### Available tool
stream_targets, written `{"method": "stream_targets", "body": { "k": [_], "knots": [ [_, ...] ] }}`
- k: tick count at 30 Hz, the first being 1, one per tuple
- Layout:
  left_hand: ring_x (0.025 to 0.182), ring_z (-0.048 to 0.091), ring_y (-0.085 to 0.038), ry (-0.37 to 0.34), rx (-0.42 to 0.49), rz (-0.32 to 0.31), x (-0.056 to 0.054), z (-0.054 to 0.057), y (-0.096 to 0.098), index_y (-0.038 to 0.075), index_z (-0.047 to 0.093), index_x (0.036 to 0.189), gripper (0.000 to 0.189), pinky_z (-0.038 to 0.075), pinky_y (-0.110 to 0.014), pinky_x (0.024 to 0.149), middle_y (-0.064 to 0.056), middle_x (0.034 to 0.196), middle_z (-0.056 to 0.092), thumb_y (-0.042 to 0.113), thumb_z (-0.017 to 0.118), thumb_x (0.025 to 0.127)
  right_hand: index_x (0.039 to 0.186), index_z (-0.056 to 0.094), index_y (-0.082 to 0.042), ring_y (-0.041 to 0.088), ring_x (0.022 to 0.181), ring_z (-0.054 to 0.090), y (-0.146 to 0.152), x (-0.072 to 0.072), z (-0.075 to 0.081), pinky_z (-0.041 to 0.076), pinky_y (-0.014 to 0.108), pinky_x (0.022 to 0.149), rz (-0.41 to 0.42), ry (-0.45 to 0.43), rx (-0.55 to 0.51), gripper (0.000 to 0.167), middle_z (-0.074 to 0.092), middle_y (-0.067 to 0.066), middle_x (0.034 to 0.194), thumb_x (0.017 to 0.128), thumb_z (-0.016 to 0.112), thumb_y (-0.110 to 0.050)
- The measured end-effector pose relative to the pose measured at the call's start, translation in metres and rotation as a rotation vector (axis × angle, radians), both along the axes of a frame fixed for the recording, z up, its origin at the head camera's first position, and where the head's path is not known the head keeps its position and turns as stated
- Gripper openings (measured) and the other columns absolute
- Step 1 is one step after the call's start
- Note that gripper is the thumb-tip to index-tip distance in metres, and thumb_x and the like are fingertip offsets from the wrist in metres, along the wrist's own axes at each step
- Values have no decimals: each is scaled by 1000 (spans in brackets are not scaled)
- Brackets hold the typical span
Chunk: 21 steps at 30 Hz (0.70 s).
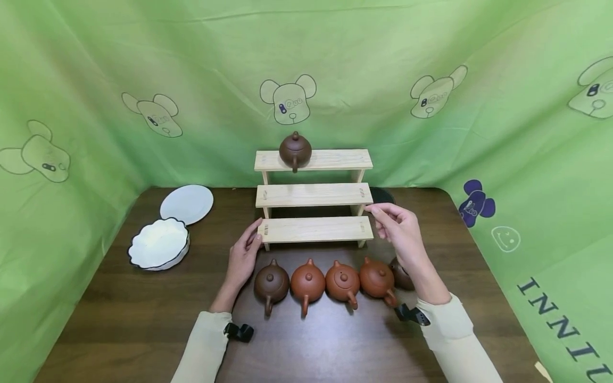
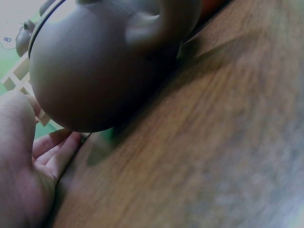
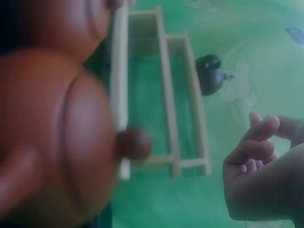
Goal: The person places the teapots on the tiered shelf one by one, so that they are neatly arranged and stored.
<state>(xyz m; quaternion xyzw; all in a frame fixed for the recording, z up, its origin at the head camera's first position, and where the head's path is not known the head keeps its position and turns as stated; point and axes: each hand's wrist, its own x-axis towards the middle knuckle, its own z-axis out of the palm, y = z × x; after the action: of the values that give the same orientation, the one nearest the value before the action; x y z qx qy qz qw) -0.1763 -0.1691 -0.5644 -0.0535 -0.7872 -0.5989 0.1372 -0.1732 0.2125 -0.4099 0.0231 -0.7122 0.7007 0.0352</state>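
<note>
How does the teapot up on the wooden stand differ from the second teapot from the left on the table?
The higher teapot is dark brown; the lower teapot is reddish orange. The higher teapot sits alone on the top step; the lower teapot is part of a row on the table. Both are round and lidded.

head cam's bright and pretty evenly lit, with pale glare on the table (image 1: 330, 346) at six o'clock and the curtain (image 1: 536, 175) print looking skewed toward two. left wrist is rougher: brown teapot (image 2: 95, 71) shadowed underneath, ten o'clock corner washed out, table grainy. right wrist looks hazy, with the closest orange teapot (image 3: 42, 118) at nine o'clock way out of focus.
</note>
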Motion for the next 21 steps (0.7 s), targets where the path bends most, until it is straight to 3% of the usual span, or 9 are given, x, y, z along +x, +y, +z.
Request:
{"method": "stream_targets", "body": {
  "k": [4, 7, 11, 13, 18, 21],
  "knots": [
    [115, 78, -17, -47, 16, -9, -5, -13, -6, 33, 64, 159, 43, 58, -19, 101, -12, 136, 78, 34, 63, 116, 110, 86, -10, 5, 57, 50, 18, 4, -6, 41, 16, 48, -3, -5, 34, 18, 60, -5, 71, 111, 72, -22],
    [117, 77, -18, -96, 13, 8, -1, -2, -2, 32, 64, 159, 43, 56, -16, 101, -9, 137, 78, 29, 62, 116, 111, 86, -7, 4, 58, 51, 32, 10, -11, 43, 16, 48, -18, -14, 48, 19, 62, -5, 72, 111, 73, -21],
    [117, 78, -28, -66, 16, 18, 8, 17, 8, 19, 63, 159, 43, 57, -18, 100, -19, 136, 76, 23, 61, 116, 111, 85, -5, 2, 57, 50, 51, 23, -19, 42, 18, 48, -42, -34, 86, 19, 62, -6, 72, 111, 73, -19],
    [116, 78, -28, -30, 15, 7, 4, 10, 7, 18, 64, 159, 44, 59, -20, 100, -22, 136, 76, 27, 62, 116, 111, 85, -5, 2, 56, 49, 61, 29, -24, 40, 19, 47, -51, -42, 112, 18, 62, -7, 71, 111, 72, -17],
    [120, 77, -20, -66, 21, -13, -10, -16, -3, 33, 64, 159, 44, 58, -22, 104, -13, 141, 75, 36, 64, 115, 109, 86, -7, 3, 55, 47, 85, 40, -34, 35, 27, 45, -62, -52, 165, 16, 61, -7, 69, 111, 71, -13],
    [120, 77, -20, -60, 20, -19, -13, -22, -7, 34, 63, 159, 44, 59, -24, 104, -12, 141, 75, 38, 64, 115, 109, 87, -12, 4, 55, 47, 97, 43, -38, 33, 31, 44, -76, -68, 204, 16, 61, -8, 70, 111, 71, -15]
  ]
}}
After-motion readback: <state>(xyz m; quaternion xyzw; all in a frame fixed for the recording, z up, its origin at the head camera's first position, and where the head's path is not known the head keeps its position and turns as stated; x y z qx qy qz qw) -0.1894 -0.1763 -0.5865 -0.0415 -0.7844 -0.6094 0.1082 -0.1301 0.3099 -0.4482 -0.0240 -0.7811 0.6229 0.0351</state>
